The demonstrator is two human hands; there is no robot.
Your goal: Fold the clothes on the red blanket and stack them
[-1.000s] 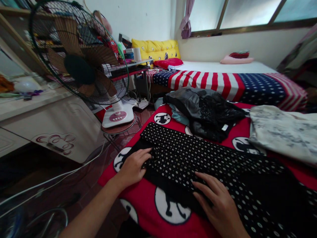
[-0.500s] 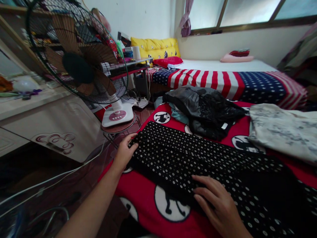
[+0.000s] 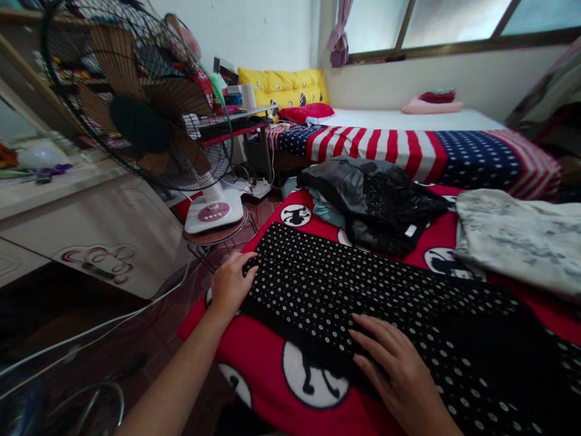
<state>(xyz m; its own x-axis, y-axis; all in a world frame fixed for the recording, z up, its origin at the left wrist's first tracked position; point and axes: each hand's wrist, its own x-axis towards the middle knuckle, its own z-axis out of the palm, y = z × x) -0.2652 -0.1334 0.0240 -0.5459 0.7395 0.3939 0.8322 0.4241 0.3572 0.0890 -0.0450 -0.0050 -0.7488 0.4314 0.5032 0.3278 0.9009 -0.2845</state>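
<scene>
Cloth [image 3: 318, 272], black with pale dots, lies from mid-frame to the lower right on a red blanket [image 3: 265, 366]. Its long axis slants down rightward, the squared end pointing to the frame's left. At that end the left hand [image 3: 231, 284] curls, thumb apart from fingers; whether it grips fabric, I cannot tell. Right hand [image 3: 394, 363], lower right of centre, rests fingers loosely spread on the cloth.
</scene>
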